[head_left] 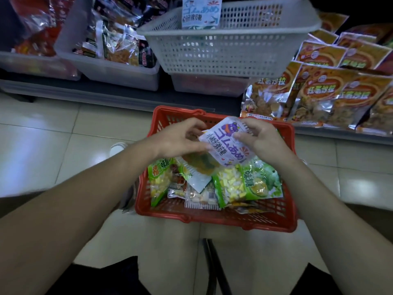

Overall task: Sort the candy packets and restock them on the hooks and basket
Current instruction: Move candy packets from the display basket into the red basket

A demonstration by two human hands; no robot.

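A white packet (225,143) with a purple bear is held over the far half of the red basket (212,220). Its left edge is pinched by the left hand (180,138), and its right edge is gripped by the right hand (262,142), both curled onto it. Inside the red basket, green packets (255,184) and smaller sweets (202,196) are heaped. Beyond the red basket, a white mesh basket (231,47) is set on the shelf (106,96), with a like packet (201,13) stood in it. Beyond the red basket's far right corner, orange bags (340,92) are stacked.
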